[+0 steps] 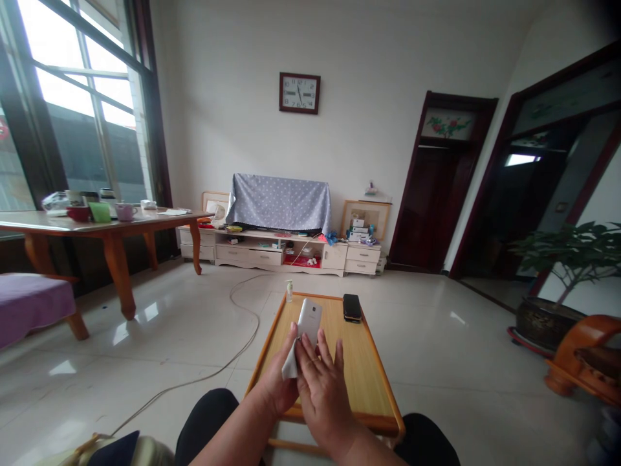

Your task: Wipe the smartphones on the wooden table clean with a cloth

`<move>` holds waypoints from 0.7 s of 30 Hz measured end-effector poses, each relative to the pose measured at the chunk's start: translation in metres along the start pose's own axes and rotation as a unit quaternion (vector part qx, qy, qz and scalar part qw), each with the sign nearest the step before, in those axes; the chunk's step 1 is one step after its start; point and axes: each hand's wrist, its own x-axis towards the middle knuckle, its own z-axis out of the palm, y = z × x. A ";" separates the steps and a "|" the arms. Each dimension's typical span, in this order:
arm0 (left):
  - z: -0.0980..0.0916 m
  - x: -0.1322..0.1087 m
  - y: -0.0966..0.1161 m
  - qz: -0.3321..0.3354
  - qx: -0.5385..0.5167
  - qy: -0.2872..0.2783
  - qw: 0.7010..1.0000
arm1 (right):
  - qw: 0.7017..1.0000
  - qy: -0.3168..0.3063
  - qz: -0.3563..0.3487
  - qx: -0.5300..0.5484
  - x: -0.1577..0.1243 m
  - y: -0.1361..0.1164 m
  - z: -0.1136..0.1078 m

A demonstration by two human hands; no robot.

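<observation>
A white smartphone (310, 318) rests upright in my left hand (279, 382), its back with the camera facing me. My left thumb lies along its left side, and the other fingers are hidden. My right hand (323, 382) lies across the phone's lower part, fingers stretched and slightly apart. Under its fingertips a white cloth (290, 364) is pressed to the phone, and one corner hangs out at the left. Below both hands stands a low wooden table (361, 369). On its far end are a small pump bottle (290, 291) and a black phone or wallet-like case (352, 307).
A cable (233, 353) runs over the tiled floor at left. A larger table (145, 220) with cups stands by the window. Ahead is a TV cabinet (247, 255) with a cloth-draped screen (281, 200). A potted plant (548, 323) and carved wooden furniture (587, 356) are at right.
</observation>
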 end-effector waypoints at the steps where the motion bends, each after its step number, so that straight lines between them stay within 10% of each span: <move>1: -0.001 0.001 -0.002 0.002 0.000 -0.007 1.000 | 1.000 0.001 0.009 -0.003 0.002 0.002 0.000; 8: -0.001 0.010 -0.013 -0.002 0.058 0.038 0.998 | 0.990 0.064 0.119 -0.025 0.035 0.052 -0.005; 15: -0.005 0.012 -0.012 0.022 0.046 0.060 0.997 | 0.998 0.032 0.032 -0.037 -0.016 0.028 0.013; 21: 0.004 0.015 -0.019 0.033 0.105 0.029 0.994 | 0.990 0.053 0.126 -0.017 0.011 0.050 0.002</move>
